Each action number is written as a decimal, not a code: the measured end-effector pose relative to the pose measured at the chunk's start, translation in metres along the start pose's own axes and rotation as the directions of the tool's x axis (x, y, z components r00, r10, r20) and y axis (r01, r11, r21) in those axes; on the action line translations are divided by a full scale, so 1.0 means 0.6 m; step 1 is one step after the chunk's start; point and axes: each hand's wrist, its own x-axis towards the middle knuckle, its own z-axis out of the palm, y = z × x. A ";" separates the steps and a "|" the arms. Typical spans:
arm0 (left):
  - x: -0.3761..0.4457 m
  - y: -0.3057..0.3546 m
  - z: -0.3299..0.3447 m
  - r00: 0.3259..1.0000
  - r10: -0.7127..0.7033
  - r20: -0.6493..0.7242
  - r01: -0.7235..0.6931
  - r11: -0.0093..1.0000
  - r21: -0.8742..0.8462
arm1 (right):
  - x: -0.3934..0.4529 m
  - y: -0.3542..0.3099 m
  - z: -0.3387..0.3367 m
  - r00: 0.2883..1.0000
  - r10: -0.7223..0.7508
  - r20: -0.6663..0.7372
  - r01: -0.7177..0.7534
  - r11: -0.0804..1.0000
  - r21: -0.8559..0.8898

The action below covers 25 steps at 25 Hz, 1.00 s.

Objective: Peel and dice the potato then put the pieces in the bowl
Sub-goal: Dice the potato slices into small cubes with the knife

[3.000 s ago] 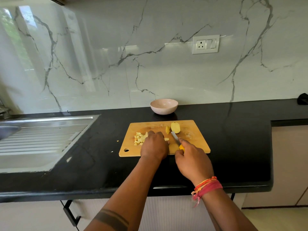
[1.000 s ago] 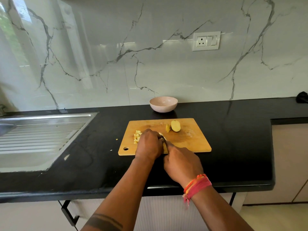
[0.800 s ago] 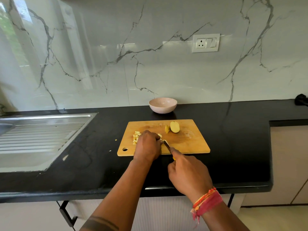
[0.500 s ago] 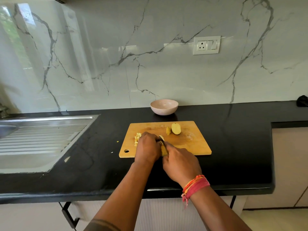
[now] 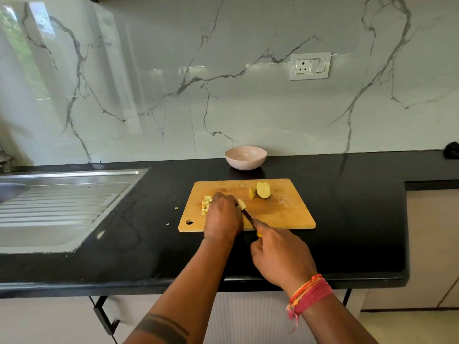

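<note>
Wooden board carries my progress: diced pieces piled left, potato half and slice uncut, bowl apparently empty. My left hand pins a chunk, largely hidden; right hand grips the knife.

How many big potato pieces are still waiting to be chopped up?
2. A potato half lies at the far side of the cutting board, and a thinner slice sits just left of it. More may hide under the left hand.
</note>
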 end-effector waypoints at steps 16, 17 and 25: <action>0.004 -0.038 -0.066 0.947 -0.285 -0.147 0.205 0.891 -0.404 | 0.117 -0.103 0.048 0.989 0.105 0.105 -0.117 0.986 0.117; 0.004 -0.037 -0.066 0.949 -0.276 -0.150 0.200 0.899 -0.389 | 0.118 -0.094 0.042 0.991 0.092 0.092 -0.104 0.986 0.134; 0.050 0.046 -0.018 0.998 0.017 0.058 -0.005 0.980 -0.196 | 0.139 0.014 -0.006 0.970 0.241 -0.029 -0.234 0.960 0.153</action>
